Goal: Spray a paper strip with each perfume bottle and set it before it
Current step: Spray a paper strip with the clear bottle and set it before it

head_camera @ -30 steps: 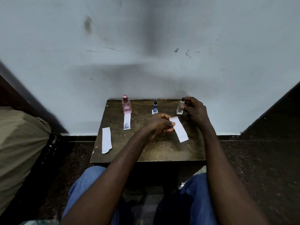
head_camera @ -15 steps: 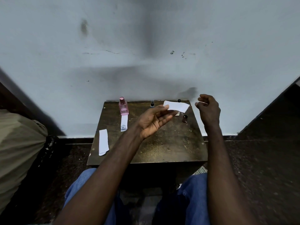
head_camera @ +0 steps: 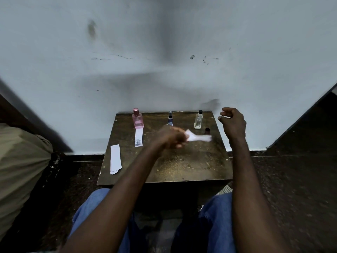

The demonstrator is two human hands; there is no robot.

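Observation:
Three perfume bottles stand along the back of the small brown table (head_camera: 182, 167): a pink bottle (head_camera: 138, 119) on the left, a small blue bottle (head_camera: 170, 119) in the middle, a clear bottle (head_camera: 198, 119) on the right. A white strip (head_camera: 138, 137) lies in front of the pink bottle. My left hand (head_camera: 170, 136), blurred by motion, pinches another paper strip (head_camera: 198, 137) above the table just in front of the clear bottle. A dark cap (head_camera: 207, 131) stands beside that bottle. My right hand (head_camera: 232, 122) hovers past the table's right edge, fingers loosely curled, holding nothing.
Spare white strips (head_camera: 115, 161) lie at the table's left edge. A pale wall (head_camera: 164, 52) rises right behind the table. An olive cloth bundle (head_camera: 21, 161) sits on the floor to the left. My knees in blue jeans (head_camera: 215, 216) are below the table front.
My left hand has swung the strip down and lower over the table. The clear bottle, hidden behind the strip before, now shows. My right hand stays raised at the right.

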